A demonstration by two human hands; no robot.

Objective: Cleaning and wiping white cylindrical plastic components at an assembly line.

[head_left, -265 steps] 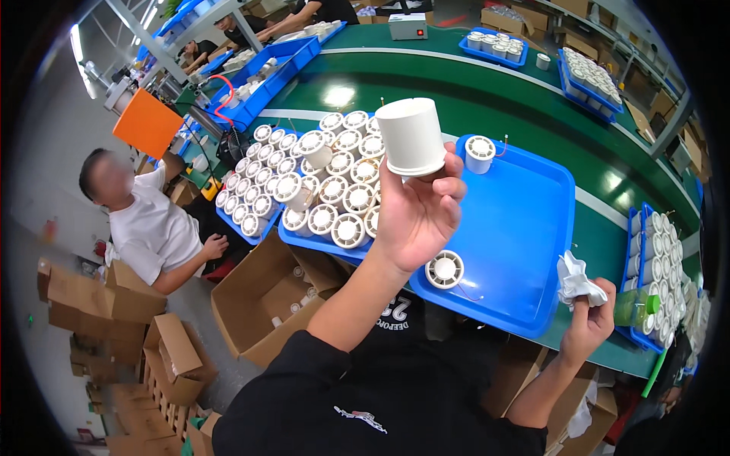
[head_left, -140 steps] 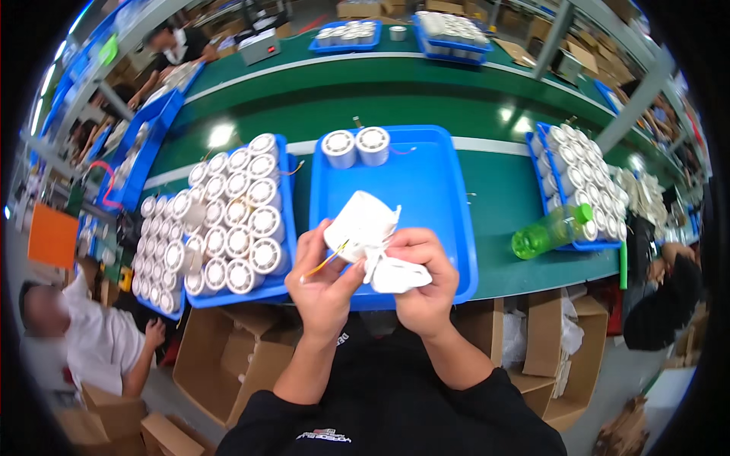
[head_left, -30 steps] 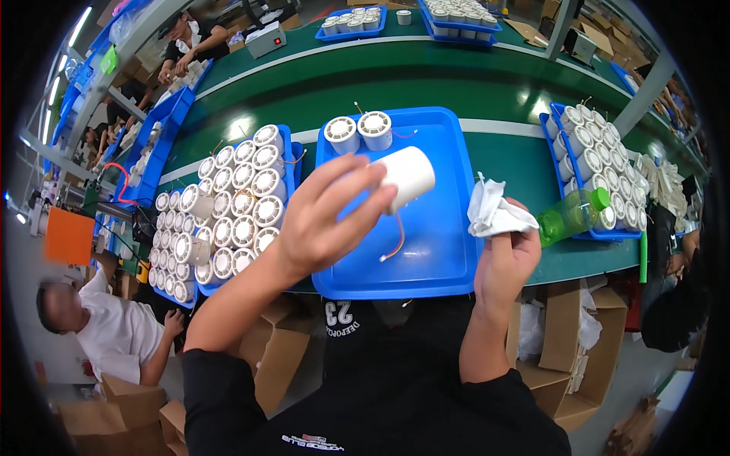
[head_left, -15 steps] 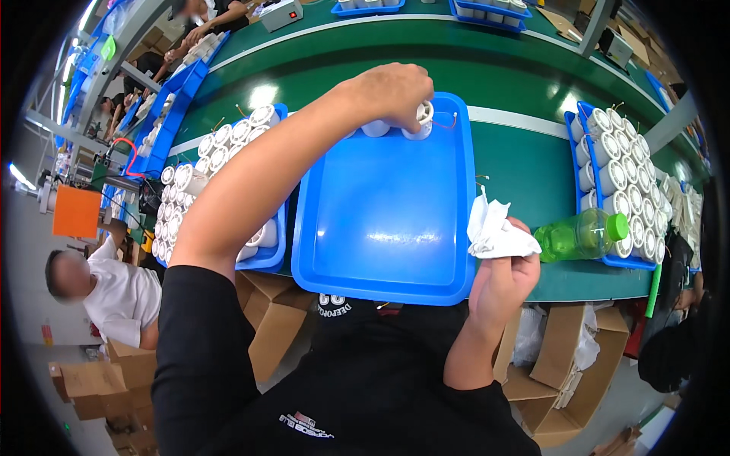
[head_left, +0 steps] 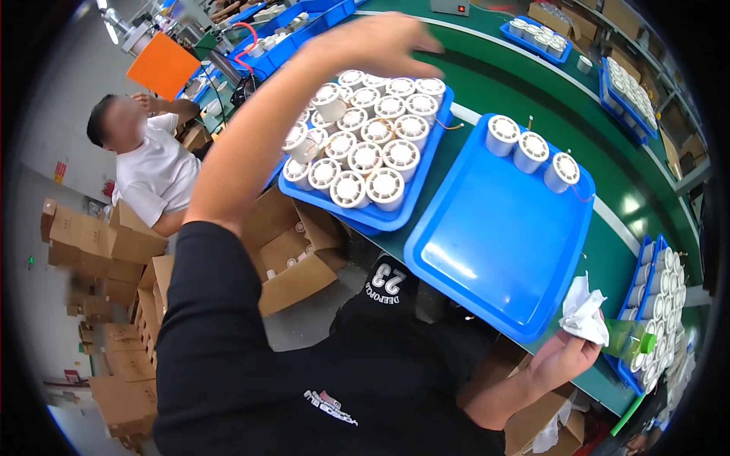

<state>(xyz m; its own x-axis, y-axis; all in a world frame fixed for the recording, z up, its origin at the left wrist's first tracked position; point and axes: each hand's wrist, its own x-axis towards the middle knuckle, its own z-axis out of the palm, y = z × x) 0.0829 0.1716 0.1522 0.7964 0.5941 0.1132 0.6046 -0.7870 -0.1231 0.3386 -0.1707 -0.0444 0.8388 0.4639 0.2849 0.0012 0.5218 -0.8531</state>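
While our left hand (head_left: 384, 47) spreads thumb from fingers, its forearm (head_left: 258, 144) hides part of a tray (head_left: 391, 220) of white cylinders (head_left: 401, 154); our right hand (head_left: 566, 359) pinches cloth (head_left: 584, 313) near a green bottle (head_left: 623, 340); a second tray (head_left: 494, 251) holds three cylinders (head_left: 531, 152) along one edge.

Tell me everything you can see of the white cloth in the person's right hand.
The white cloth looks thin and soft, fabric or perhaps paper; I can't tell which. It is crumpled and creased, with a folded peak poking upward. The right hand grips its lower part. In the picture it is right of the large blue tray, beside a green bottle; whether it touches the bottle is unclear.
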